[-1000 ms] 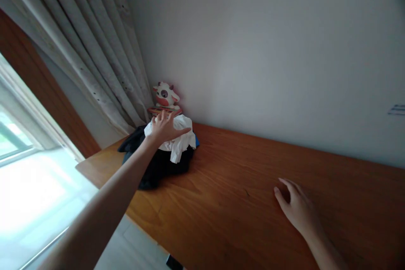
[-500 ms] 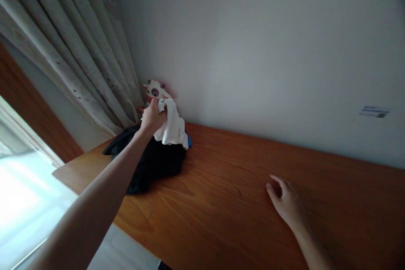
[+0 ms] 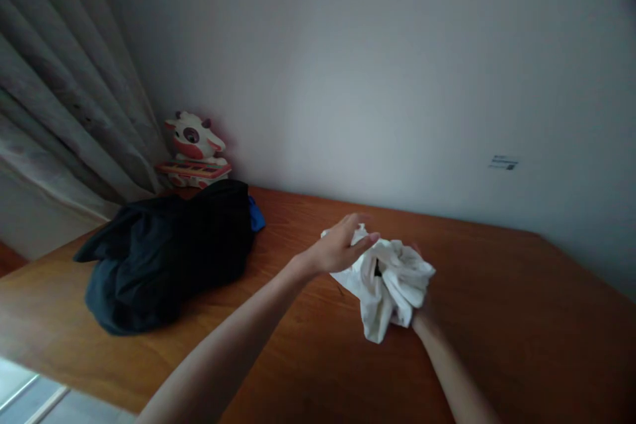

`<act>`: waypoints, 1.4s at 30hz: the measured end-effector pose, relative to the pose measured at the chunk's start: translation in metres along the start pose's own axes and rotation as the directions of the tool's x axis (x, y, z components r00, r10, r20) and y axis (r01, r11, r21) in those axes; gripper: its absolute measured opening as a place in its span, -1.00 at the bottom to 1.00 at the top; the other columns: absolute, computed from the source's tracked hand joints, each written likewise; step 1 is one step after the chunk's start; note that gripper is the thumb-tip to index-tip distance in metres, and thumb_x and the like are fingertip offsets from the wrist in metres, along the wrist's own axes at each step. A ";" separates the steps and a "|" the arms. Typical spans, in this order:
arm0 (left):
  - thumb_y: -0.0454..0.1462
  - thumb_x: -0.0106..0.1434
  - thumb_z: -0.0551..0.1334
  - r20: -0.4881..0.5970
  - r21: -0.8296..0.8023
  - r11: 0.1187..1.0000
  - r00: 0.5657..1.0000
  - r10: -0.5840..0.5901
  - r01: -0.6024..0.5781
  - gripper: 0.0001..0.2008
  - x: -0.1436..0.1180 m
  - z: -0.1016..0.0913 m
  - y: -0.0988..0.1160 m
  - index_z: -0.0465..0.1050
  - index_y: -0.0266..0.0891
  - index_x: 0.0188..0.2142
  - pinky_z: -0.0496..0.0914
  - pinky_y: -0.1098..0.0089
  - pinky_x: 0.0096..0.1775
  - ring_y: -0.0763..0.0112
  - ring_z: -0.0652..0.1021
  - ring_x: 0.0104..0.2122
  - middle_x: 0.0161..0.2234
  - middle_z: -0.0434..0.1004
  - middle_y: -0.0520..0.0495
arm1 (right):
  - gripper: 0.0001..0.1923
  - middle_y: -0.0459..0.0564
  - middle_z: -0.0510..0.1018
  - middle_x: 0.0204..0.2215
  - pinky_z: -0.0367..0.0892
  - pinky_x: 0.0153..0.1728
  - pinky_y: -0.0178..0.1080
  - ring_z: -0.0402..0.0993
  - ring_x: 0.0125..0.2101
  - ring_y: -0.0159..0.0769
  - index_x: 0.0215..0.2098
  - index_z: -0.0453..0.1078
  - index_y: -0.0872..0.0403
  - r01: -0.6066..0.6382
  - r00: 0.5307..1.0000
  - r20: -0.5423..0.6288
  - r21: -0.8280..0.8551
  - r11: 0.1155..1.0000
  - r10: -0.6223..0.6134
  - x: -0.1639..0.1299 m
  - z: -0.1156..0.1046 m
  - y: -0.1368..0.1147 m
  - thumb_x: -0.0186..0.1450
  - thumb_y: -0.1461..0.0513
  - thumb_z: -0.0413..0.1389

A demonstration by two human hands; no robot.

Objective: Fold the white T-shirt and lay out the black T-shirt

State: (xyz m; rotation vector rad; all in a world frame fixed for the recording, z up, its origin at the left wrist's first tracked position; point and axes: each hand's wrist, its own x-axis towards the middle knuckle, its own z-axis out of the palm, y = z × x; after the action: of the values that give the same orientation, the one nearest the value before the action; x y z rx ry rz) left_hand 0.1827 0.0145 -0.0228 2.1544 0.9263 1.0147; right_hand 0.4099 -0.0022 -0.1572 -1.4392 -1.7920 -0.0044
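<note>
A crumpled white cloth (image 3: 397, 281) is bunched up over the middle of the wooden tabletop, with folds hanging from it. My left hand (image 3: 340, 248) is at its left edge, fingers stretched and thumb apart, part of the cloth showing behind them. My right hand (image 3: 421, 308) reaches into the cloth from the right and below. The bunched fabric rests on it and hides most of its fingers. Whether the cloth also touches the table is hard to make out.
A black garment (image 3: 173, 252) lies heaped on the left of the tabletop (image 3: 298, 351), a bit of blue fabric (image 3: 256, 214) beside it. Behind stands a cow toy (image 3: 193, 146) with a keyboard. A curtain (image 3: 64, 79) hangs left; a wall (image 3: 372, 79) rises behind.
The white cloth has come from above the black garment to the middle of the table with my left hand, which has opened. My right hand now meets the cloth. The view has turned left.
</note>
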 end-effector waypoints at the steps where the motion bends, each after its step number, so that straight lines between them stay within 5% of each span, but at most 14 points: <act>1: -0.01 0.41 0.15 -0.016 0.004 0.998 0.998 -0.056 0.056 -0.55 -0.009 0.010 -0.013 0.32 -0.19 0.16 0.46 0.10 0.09 0.10 0.54 0.09 0.14 0.49 -0.26 | -0.43 0.19 0.66 -0.04 0.51 -0.03 -0.13 0.60 -0.03 -0.15 0.09 0.47 0.22 -0.061 0.997 -0.033 0.095 0.994 0.064 0.000 -0.001 -0.002 0.40 -0.04 -0.02; 5: 0.16 0.21 0.31 -0.034 0.135 0.981 0.990 -0.138 0.141 -0.26 -0.049 0.030 -0.063 0.30 -0.21 0.23 0.34 -0.03 0.22 -0.03 0.45 0.20 0.21 0.43 -0.32 | -0.49 0.07 0.63 0.05 0.33 0.20 -0.03 0.48 0.16 -0.02 0.04 0.54 0.03 -0.364 0.866 -0.037 0.639 0.678 0.499 -0.003 -0.002 -0.012 0.26 -0.10 0.21; 9: 0.26 -0.12 0.45 0.104 0.348 0.937 0.992 -0.073 0.032 0.10 -0.074 0.038 -0.080 0.26 -0.21 0.30 0.11 -0.21 0.32 -0.27 0.20 0.36 0.38 0.17 -0.40 | -0.43 0.00 0.64 0.05 0.38 0.15 -0.02 0.49 0.13 0.03 0.03 0.54 -0.02 -0.500 0.734 0.200 0.805 0.318 0.649 -0.004 0.004 -0.033 0.18 -0.15 0.27; 12: 0.18 -0.04 0.44 0.154 0.374 0.928 0.986 -0.068 0.005 -0.05 -0.078 0.045 -0.077 0.35 -0.25 0.24 0.06 -0.23 0.33 -0.30 0.16 0.37 0.37 0.19 -0.42 | -0.43 -0.02 0.66 0.01 0.48 0.03 -0.07 0.53 0.08 0.00 0.01 0.53 -0.02 -0.495 0.716 0.344 0.863 0.095 0.607 -0.004 0.009 -0.049 0.14 -0.12 0.31; 15: -0.02 0.23 0.31 0.137 0.217 0.976 0.990 -0.022 -0.009 -0.53 -0.076 0.046 -0.075 0.51 -0.20 0.06 0.23 -0.07 0.26 -0.10 0.41 0.22 0.17 0.49 -0.31 | -0.43 -0.06 0.67 -0.02 0.52 -0.05 -0.13 0.57 0.03 -0.05 -0.03 0.53 -0.04 -0.479 0.701 0.376 0.878 0.009 0.606 -0.002 0.007 -0.054 0.07 -0.09 0.37; 19: -0.10 0.29 0.26 -0.151 -0.296 0.945 0.970 -0.192 0.141 -0.77 -0.068 0.037 -0.081 0.56 -0.20 -0.25 0.47 0.27 -0.11 0.23 0.59 -0.24 -0.26 0.63 -0.09 | -0.45 -0.04 0.69 -0.08 0.54 -0.14 -0.18 0.60 -0.04 -0.06 -0.08 0.56 -0.01 -0.477 0.676 0.322 0.877 0.060 0.663 0.004 -0.004 -0.040 0.03 -0.07 0.39; 21: -0.07 0.18 0.35 -0.291 -0.596 0.786 0.869 -0.400 0.162 -0.74 -0.064 0.028 -0.085 0.52 -0.23 -0.35 0.46 0.37 -0.27 0.34 0.55 -0.39 -0.42 0.57 0.00 | -0.45 -0.03 0.70 -0.10 0.55 -0.18 -0.20 0.62 -0.06 -0.07 -0.09 0.56 0.00 -0.464 0.629 0.264 0.882 0.081 0.731 0.007 -0.008 -0.029 0.03 -0.07 0.40; 25: -0.04 0.08 0.39 -0.308 -0.849 0.521 0.723 -0.619 0.084 -0.69 -0.058 0.006 -0.085 0.49 -0.22 -0.35 0.47 0.39 -0.34 0.35 0.55 -0.46 -0.47 0.56 0.03 | -0.43 0.03 0.68 -0.07 0.55 -0.21 -0.15 0.63 -0.08 -0.04 -0.07 0.52 0.00 -0.495 0.593 0.291 0.867 0.055 0.751 0.009 -0.007 -0.008 0.10 -0.16 0.30; 27: -0.04 0.09 0.38 -0.292 -0.901 0.432 0.665 -0.688 0.051 -0.67 -0.057 -0.003 -0.083 0.51 -0.22 -0.28 0.51 0.35 -0.28 0.28 0.61 -0.38 -0.40 0.62 -0.02 | -0.41 0.08 0.67 -0.07 0.55 -0.20 -0.11 0.62 -0.07 0.00 -0.07 0.49 0.02 -0.532 0.615 0.237 0.829 0.174 0.753 0.008 -0.006 -0.001 0.15 -0.21 0.22; 29: -0.02 0.11 0.37 -0.265 -0.923 0.382 0.638 -0.723 0.050 -0.63 -0.057 -0.007 -0.084 0.52 -0.22 -0.21 0.53 0.31 -0.21 0.21 0.64 -0.30 -0.33 0.65 -0.06 | -0.38 0.13 0.65 -0.05 0.51 -0.12 -0.08 0.59 -0.03 0.02 -0.03 0.44 0.03 -0.521 0.670 0.044 0.739 0.427 0.741 0.006 -0.006 0.003 0.18 -0.24 0.18; 31: 0.01 0.11 0.38 -0.266 -0.893 0.438 0.660 -0.702 0.106 -0.54 -0.059 -0.006 -0.088 0.49 -0.23 -0.11 0.54 0.26 -0.14 0.15 0.65 -0.21 -0.23 0.66 -0.10 | -0.31 0.20 0.59 0.03 0.43 0.03 -0.01 0.52 0.06 0.04 0.06 0.38 0.05 -0.448 0.772 -0.144 0.569 0.690 0.619 0.003 -0.008 0.005 0.19 -0.24 0.17; 34: -0.03 0.00 0.48 -0.327 -0.663 0.697 0.732 -0.598 0.273 -0.30 -0.064 0.003 -0.097 0.39 -0.22 0.09 0.48 0.16 0.04 0.03 0.60 0.01 0.00 0.59 -0.20 | -0.09 0.31 0.45 0.19 0.29 0.18 0.09 0.39 0.19 0.09 0.25 0.24 0.10 -0.290 0.921 -0.163 0.324 0.901 0.355 -0.003 -0.009 0.005 0.13 -0.23 0.25; 37: -0.05 -0.07 0.54 -0.343 -0.253 0.910 0.849 -0.402 0.329 -0.03 -0.071 0.018 -0.103 0.21 -0.16 0.28 0.29 0.05 0.25 -0.04 0.42 0.24 0.24 0.39 -0.27 | 0.07 0.35 0.39 0.24 0.25 0.20 0.19 0.34 0.23 0.19 0.34 0.15 0.10 -0.229 0.969 -0.055 0.150 0.962 0.239 -0.009 -0.006 0.003 0.03 -0.19 0.34; 42: -0.08 -0.04 0.52 -0.220 0.103 0.960 0.948 -0.232 0.259 0.07 -0.078 0.038 -0.102 0.07 -0.21 0.39 0.25 -0.11 0.25 -0.21 0.37 0.27 0.28 0.33 -0.41 | -0.25 0.22 0.55 0.12 0.37 0.10 0.11 0.50 0.10 0.11 0.20 0.34 0.03 -0.307 0.951 0.131 0.274 0.911 0.281 -0.011 -0.005 -0.002 0.09 -0.02 0.32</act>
State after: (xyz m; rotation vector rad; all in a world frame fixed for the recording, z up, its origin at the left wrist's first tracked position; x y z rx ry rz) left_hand 0.1415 0.0062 -0.1504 1.9975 1.3576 1.0906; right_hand 0.4115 -0.0135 -0.1595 -1.4937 -1.5490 0.4692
